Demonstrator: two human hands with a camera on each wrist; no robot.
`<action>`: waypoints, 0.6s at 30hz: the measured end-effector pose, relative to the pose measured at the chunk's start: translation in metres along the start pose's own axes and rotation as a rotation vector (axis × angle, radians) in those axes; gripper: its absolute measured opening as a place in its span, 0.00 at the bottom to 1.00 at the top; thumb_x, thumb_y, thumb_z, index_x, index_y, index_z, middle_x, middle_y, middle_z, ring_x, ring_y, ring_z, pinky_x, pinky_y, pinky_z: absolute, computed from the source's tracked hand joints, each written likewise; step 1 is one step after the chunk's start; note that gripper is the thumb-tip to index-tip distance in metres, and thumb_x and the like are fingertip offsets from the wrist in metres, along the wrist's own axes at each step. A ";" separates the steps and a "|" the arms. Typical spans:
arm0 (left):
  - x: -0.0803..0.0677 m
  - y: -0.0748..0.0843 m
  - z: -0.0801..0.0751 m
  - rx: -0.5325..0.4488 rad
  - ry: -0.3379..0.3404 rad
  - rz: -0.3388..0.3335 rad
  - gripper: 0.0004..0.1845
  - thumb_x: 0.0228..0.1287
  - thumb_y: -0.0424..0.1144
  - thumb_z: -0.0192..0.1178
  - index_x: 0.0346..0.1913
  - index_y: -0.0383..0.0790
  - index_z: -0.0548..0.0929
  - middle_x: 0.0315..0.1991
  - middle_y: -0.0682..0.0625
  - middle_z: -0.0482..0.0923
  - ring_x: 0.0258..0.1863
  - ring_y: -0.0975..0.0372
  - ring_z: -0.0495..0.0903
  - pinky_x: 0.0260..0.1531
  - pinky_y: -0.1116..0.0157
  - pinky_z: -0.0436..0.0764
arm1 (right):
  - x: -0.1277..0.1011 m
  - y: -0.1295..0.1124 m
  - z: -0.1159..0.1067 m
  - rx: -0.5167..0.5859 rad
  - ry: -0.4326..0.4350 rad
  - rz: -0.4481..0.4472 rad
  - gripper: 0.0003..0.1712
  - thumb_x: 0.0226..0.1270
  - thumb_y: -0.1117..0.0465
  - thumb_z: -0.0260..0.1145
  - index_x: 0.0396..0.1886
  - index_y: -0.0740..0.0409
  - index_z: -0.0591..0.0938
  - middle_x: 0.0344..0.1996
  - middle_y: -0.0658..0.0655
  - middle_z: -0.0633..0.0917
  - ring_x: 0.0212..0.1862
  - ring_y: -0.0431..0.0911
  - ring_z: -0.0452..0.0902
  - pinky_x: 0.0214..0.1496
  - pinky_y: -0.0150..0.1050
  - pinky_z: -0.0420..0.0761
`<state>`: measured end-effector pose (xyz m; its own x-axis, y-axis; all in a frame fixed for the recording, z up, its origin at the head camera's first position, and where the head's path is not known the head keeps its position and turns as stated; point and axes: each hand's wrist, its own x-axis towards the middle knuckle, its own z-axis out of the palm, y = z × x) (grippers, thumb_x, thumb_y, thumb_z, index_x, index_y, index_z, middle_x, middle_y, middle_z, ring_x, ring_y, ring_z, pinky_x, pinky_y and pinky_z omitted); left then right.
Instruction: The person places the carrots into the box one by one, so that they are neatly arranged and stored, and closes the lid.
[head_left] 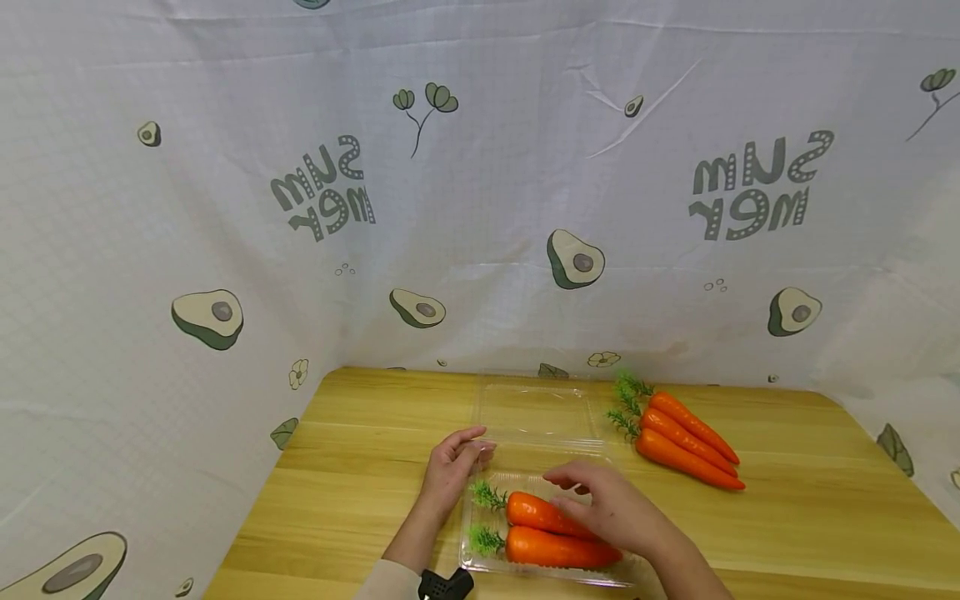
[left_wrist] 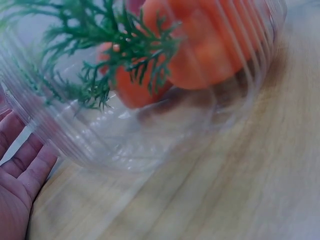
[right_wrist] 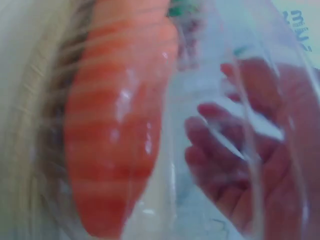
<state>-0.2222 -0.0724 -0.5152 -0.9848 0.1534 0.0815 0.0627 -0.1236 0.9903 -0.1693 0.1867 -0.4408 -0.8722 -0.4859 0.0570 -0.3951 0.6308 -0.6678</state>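
Looking from the head, we see a clear plastic container [head_left: 517, 481] on the wooden table [head_left: 360, 475], its lid [head_left: 536, 412] laid back away from the person. Inside, a front carrot [head_left: 558, 548] and a rear carrot [head_left: 536, 511] lie side by side, their green tops [head_left: 486, 540] toward the left. The right hand [head_left: 611, 504] hangs over the rear carrot, loosely bent and gripping nothing; we cannot tell whether its thumb touches that carrot. The left hand [head_left: 447, 473] is relaxed at the container's far left corner, just beyond the green tops. Over to the right, we find three carrots [head_left: 688, 440] on the table, near the container, and behind them a printed white cloth [head_left: 480, 208].

From the left wrist, we see the left fingers [left_wrist: 41, 167] nearly straight at the container's wall, with carrots and leaves inside, up and to the right of the fingertips.

From the right wrist, we look through blurred plastic: one carrot lies left of the right fingers [right_wrist: 205, 172], which are slightly curved and hold nothing, a gap showing between them and it.
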 end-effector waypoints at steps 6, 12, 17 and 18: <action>0.000 -0.003 -0.002 0.001 -0.018 0.031 0.23 0.77 0.38 0.55 0.65 0.26 0.75 0.49 0.42 0.88 0.47 0.60 0.88 0.49 0.67 0.87 | -0.003 0.000 -0.010 0.026 0.119 -0.006 0.16 0.72 0.51 0.68 0.53 0.54 0.87 0.48 0.53 0.88 0.47 0.41 0.83 0.50 0.39 0.86; 0.000 -0.004 -0.002 -0.002 -0.022 0.045 0.23 0.77 0.38 0.54 0.65 0.23 0.75 0.48 0.42 0.89 0.48 0.58 0.88 0.49 0.66 0.87 | -0.007 0.004 -0.015 0.042 0.259 0.003 0.09 0.70 0.60 0.70 0.48 0.52 0.88 0.44 0.52 0.89 0.44 0.36 0.83 0.45 0.37 0.87; 0.001 -0.001 0.000 -0.008 0.001 0.004 0.22 0.78 0.37 0.54 0.66 0.24 0.74 0.52 0.34 0.86 0.52 0.49 0.87 0.51 0.62 0.87 | -0.010 0.005 -0.019 -0.003 0.397 -0.008 0.10 0.66 0.65 0.72 0.44 0.47 0.89 0.40 0.48 0.89 0.41 0.31 0.81 0.40 0.33 0.86; 0.000 0.000 0.001 -0.008 0.003 0.002 0.22 0.78 0.36 0.54 0.66 0.25 0.74 0.52 0.33 0.85 0.52 0.48 0.87 0.52 0.61 0.87 | -0.010 0.005 -0.020 -0.016 0.415 -0.008 0.10 0.66 0.65 0.72 0.43 0.46 0.89 0.40 0.47 0.89 0.40 0.31 0.81 0.40 0.33 0.86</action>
<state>-0.2225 -0.0716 -0.5150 -0.9852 0.1498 0.0829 0.0632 -0.1322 0.9892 -0.1680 0.2066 -0.4296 -0.9100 -0.2075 0.3590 -0.4040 0.6388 -0.6548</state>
